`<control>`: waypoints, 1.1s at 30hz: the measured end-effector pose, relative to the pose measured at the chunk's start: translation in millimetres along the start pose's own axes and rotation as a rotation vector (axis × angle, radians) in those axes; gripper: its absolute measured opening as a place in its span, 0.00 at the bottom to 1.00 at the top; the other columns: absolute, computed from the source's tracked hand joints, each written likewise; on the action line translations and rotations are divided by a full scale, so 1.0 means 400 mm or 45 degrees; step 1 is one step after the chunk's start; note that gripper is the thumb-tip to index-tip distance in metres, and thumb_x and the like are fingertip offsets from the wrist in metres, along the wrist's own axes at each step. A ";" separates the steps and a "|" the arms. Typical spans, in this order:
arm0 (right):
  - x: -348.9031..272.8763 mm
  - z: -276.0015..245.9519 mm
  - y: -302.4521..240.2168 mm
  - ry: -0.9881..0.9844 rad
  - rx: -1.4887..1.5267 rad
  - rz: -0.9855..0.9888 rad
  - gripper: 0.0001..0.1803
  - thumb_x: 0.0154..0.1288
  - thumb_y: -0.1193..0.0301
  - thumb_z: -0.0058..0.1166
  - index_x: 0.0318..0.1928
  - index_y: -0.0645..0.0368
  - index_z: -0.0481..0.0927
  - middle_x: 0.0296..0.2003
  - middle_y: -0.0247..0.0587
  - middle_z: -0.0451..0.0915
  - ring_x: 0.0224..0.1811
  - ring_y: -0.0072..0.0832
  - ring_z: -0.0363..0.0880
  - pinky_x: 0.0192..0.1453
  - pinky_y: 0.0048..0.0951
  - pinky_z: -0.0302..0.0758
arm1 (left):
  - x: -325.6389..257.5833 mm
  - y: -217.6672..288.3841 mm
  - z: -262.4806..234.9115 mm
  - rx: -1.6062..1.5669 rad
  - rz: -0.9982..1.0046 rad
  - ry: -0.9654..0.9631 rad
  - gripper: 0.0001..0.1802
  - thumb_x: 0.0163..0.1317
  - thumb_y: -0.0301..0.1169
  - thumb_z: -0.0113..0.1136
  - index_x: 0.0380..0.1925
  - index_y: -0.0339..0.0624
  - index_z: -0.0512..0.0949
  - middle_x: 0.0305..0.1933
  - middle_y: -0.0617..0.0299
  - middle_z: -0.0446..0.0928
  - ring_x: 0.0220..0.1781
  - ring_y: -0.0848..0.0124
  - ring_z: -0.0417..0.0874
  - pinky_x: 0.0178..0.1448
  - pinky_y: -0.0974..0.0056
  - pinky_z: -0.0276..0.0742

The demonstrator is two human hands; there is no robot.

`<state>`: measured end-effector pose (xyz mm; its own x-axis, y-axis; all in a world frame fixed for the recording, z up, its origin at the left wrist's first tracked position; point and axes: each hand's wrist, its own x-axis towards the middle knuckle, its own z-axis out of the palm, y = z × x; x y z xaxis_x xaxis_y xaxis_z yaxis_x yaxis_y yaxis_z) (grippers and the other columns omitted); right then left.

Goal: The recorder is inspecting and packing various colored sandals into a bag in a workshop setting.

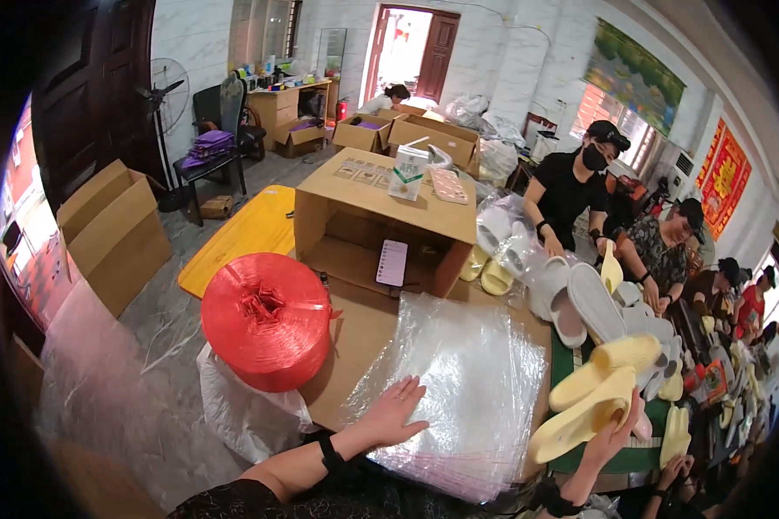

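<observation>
My left hand (391,415) lies flat, fingers stretched out, on a fanned stack of clear plastic bags (480,363). At the right, my right hand (606,445) grips a pale yellow slipper (576,426) by its open end. A second yellow slipper (606,370) lies against it, just beyond; whether my fingers hold that one too is hidden. Left of the bags sits a big roll of red plastic twine (264,324). Behind the bags, a cardboard box (385,208) rests on its side, a lit phone (392,262) propped at its opening.
A drink carton (408,171) and a pink pack (448,186) stand on the box. Grey and yellow slippers (597,303) pile up along the table to the right, with several people working there. A tall open carton (117,238) and a yellow board (238,238) are at the left.
</observation>
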<state>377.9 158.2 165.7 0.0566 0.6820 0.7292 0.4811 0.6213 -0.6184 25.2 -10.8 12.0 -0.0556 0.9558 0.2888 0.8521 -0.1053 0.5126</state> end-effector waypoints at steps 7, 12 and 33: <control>-0.045 0.137 -0.241 -0.644 0.313 -0.211 0.33 0.49 0.85 0.40 0.60 0.64 0.76 0.65 0.60 0.71 0.70 0.50 0.69 0.74 0.44 0.62 | 0.005 -0.005 0.019 -0.034 -0.020 0.027 0.43 0.65 0.52 0.57 0.69 0.30 0.61 0.74 0.36 0.58 0.78 0.44 0.55 0.80 0.49 0.50; -0.049 0.233 -0.179 -0.725 -0.330 -0.651 0.39 0.43 0.85 0.47 0.60 0.47 0.80 0.64 0.47 0.72 0.65 0.50 0.68 0.69 0.48 0.64 | 0.002 -0.015 0.032 -1.015 0.044 0.129 0.42 0.59 0.49 0.66 0.65 0.31 0.66 0.70 0.36 0.63 0.75 0.44 0.60 0.77 0.46 0.56; -0.242 0.258 -0.069 -1.166 -0.666 0.270 0.38 0.61 0.49 0.63 0.60 0.66 0.72 0.54 0.60 0.73 0.57 0.54 0.71 0.53 0.48 0.74 | 0.024 -0.004 0.012 0.013 0.007 -0.039 0.43 0.68 0.54 0.53 0.70 0.28 0.59 0.76 0.34 0.54 0.80 0.44 0.50 0.82 0.49 0.45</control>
<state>268.9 114.9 81.9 -0.3892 0.9211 -0.0099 0.8656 0.3621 -0.3459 25.7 0.0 10.0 -0.0349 0.9633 0.2663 0.8577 -0.1079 0.5027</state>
